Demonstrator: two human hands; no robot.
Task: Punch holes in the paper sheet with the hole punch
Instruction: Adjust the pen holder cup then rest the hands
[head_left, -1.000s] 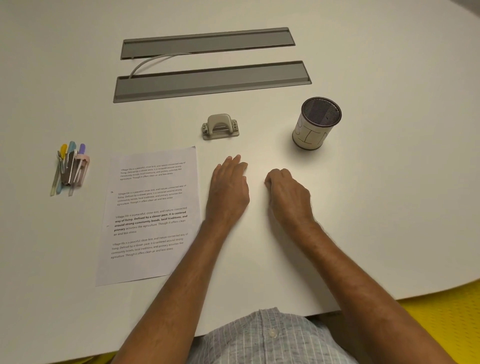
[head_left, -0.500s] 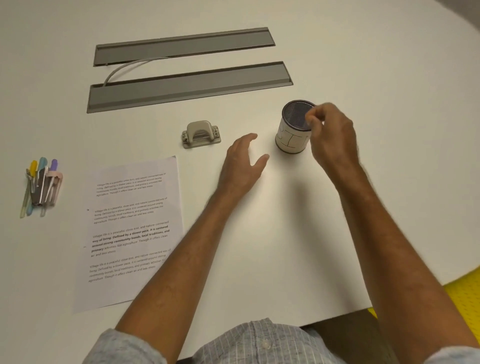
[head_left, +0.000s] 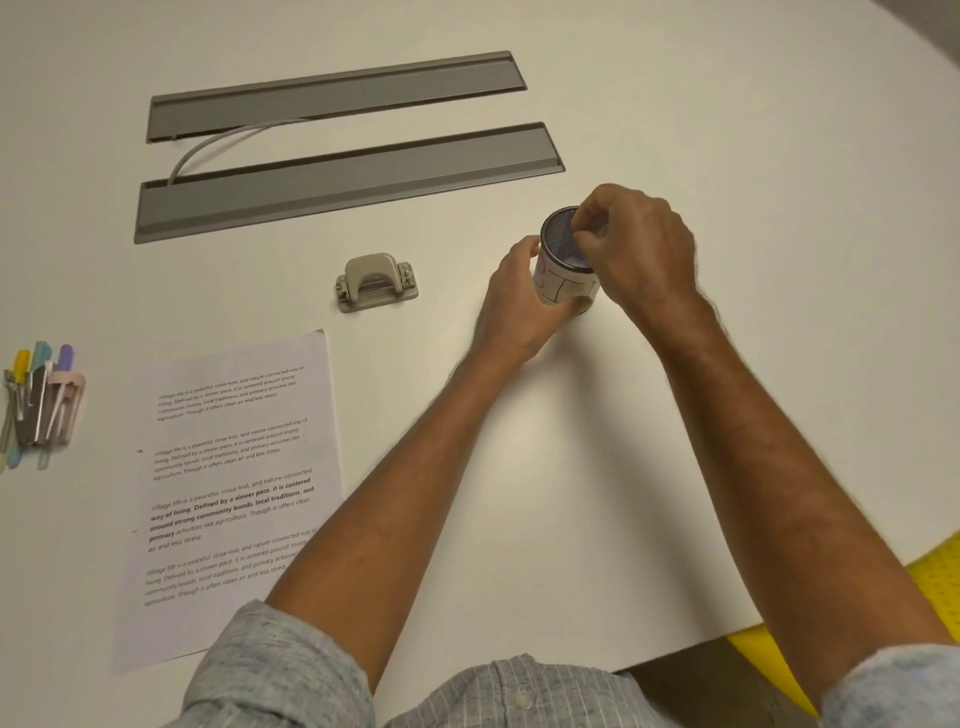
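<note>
Pens: a small bundle of coloured pens (head_left: 39, 402) lies at the worktop's (head_left: 779, 156) left edge, well clear of your hands.
Paper sheet: the printed paper sheet (head_left: 228, 493) lies flat near the front-left of the worktop, its long axis running from the front edge toward the back, tilted slightly. It looks light and floppy; take it by a long edge so it does not buckle.
Hole punch: the beige hole punch (head_left: 376, 283) sits just beyond the sheet's far right corner, apart from it, long axis across the worktop, its slot seemingly facing you. It is likely rigid and fairly heavy; grasp the body from above.
Left hand: your left hand (head_left: 519, 306) curls round the side of the pen cup (head_left: 563, 270).
Right hand: your right hand (head_left: 634, 249) pinches at the cup's rim; whether it holds anything, you cannot tell.
</note>
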